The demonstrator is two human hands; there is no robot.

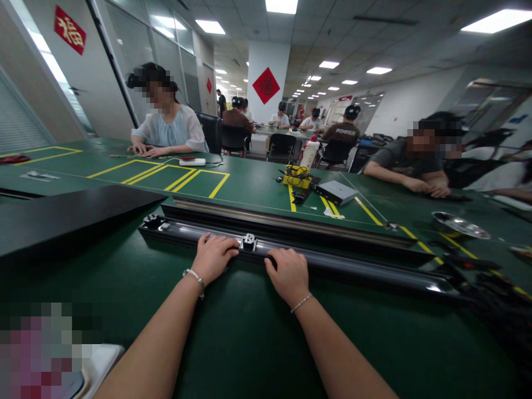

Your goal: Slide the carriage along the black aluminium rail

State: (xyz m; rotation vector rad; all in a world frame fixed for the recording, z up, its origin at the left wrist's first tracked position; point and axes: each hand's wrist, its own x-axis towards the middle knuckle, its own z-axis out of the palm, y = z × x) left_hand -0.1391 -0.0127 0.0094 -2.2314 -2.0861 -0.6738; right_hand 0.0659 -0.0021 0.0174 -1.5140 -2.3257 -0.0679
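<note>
A long black glossy bar [353, 269] lies across the green table [233, 343] in front of me, with a second long black strip [291, 224] just behind it. My left hand [213, 258] rests on the bar's near edge, fingers curled over it, left of a small black clip [249, 241] at the bar's middle. My right hand [288, 275] grips the bar just right of that clip, fingers bent over the top. A small fitting [154, 222] sits at the bar's left end.
A flat black panel [70, 213] lies at the left. Behind are a yellow box with cables [297, 176], a grey box [336, 192] and a metal bowl [459, 225]. People sit across the table at left [166, 127] and right [415, 160].
</note>
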